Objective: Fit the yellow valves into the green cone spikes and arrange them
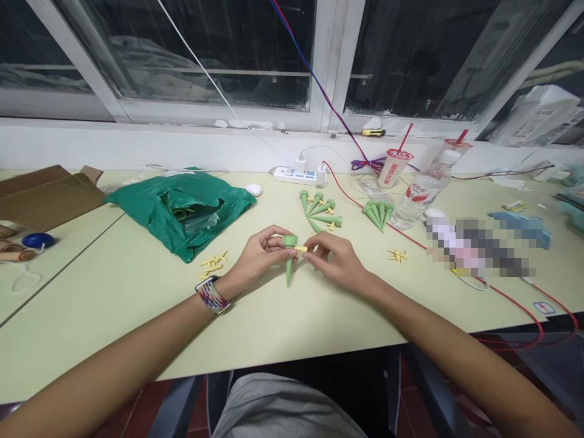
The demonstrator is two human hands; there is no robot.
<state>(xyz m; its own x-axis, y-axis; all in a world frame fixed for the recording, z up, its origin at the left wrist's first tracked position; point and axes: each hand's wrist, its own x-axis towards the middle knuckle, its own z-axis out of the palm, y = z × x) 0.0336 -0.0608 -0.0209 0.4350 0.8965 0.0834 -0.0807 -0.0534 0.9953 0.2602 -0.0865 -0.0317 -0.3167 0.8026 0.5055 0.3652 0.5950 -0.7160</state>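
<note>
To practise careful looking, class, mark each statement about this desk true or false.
1. The left hand grips a green plastic spike. True.
2. The right hand holds a blue screwdriver. False: its fingers pinch a small yellow plastic piece.
3. A multicoloured woven band circles the left wrist. True.
4. A crumpled green plastic bag lies on the floor. False: it lies on the pale green desk.
5. A white power strip sits at the desk's far edge. True.
</note>
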